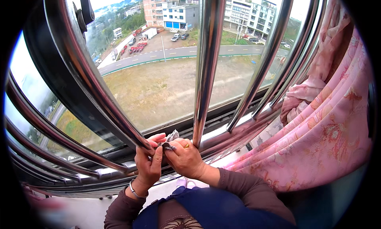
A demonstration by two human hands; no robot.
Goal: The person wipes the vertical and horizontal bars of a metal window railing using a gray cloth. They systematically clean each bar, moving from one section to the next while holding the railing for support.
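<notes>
A crumpled grey cloth (172, 135) sticks up between my two hands, low at the window railing. My left hand (148, 163) is wrapped around the foot of a shiny metal bar (116, 113), its thumb beside the cloth. The cloth is bunched under the fingers of my right hand (186, 159), which wears a gold ring. Just behind my right hand another upright metal bar (207, 68) meets the horizontal bottom rail (214, 136). My palms hide part of the cloth and the left bar's lower end.
More metal bars (263, 59) stand to the right and left. Behind them lie the dark window track (220, 117) and a black window frame (59, 68). Pink floral curtains (327, 139) hang at the right, with a knotted sheer curtain (306, 92). Outside are a road and buildings.
</notes>
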